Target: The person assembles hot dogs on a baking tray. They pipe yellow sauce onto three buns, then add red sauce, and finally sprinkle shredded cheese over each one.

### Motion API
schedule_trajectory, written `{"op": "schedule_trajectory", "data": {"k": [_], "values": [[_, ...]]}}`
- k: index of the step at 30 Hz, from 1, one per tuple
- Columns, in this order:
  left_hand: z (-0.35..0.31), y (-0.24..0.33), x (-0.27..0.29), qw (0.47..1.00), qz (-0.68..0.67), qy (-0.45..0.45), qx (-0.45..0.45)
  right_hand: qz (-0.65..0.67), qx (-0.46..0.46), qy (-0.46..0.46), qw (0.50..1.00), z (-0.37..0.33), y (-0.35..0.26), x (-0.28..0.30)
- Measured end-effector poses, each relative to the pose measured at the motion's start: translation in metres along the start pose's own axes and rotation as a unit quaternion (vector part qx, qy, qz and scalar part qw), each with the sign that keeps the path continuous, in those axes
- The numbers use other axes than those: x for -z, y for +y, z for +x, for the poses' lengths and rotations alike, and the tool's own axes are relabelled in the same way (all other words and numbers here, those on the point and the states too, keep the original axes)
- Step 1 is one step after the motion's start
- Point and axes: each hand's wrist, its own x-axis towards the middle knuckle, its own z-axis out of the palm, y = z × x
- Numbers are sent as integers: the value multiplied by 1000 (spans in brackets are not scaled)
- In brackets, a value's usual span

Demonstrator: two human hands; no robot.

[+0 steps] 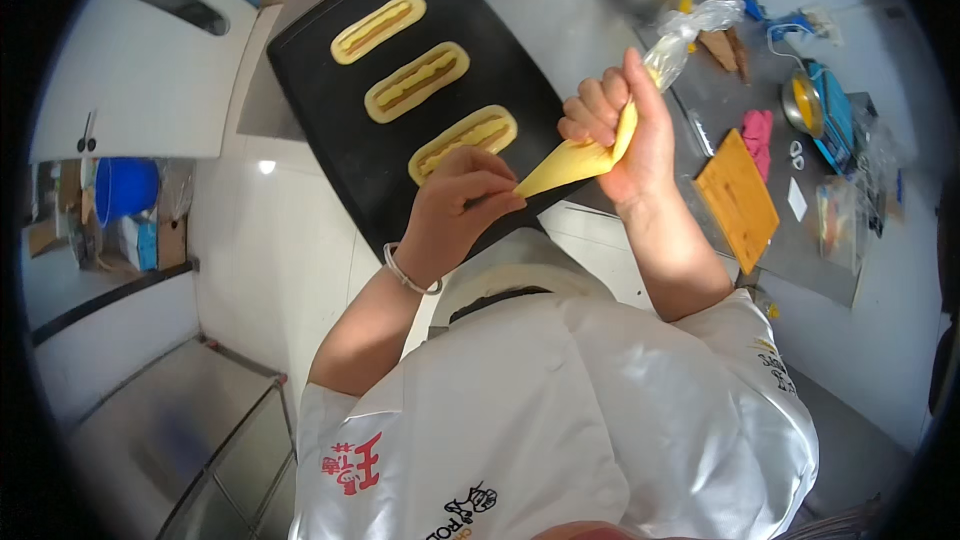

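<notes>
Head view: right hand fisted around a cone-shaped clear plastic piping bag with yellow filling, loose plastic end sticking out above the fist; left hand pinching its pointed tip between thumb and fingers. Bag is over the near right edge of a black rectangular baking tray, tip near the closest of three pale oblong dough pieces, each topped with yellow filling. Orange-brown wooden board lies at right, beside a crumpled pink cloth.

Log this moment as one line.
right hand: gripping yellow-filled piping bag | left hand: pinching its tip | black baking tray: three oval dough pieces with brown and yellow strips
</notes>
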Motion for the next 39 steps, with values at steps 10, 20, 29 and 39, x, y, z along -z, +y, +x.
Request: {"op": "schedule_trajectory", "data": {"k": [10,20,29,39], "values": [[-25,59,-53,989,113,22,-91,-49,35,-23,998,-65,-34,-8],[-8,123,-171,781,-595,-131,139,-151,106,-401,897,-147,-159,34],[50,160,-306,968,141,59,-198,92,-9,133,987,-171,-222,132],[49,204,-311,931,-300,-152,142,-133,101,-230,959,-211,-274,120]]}}
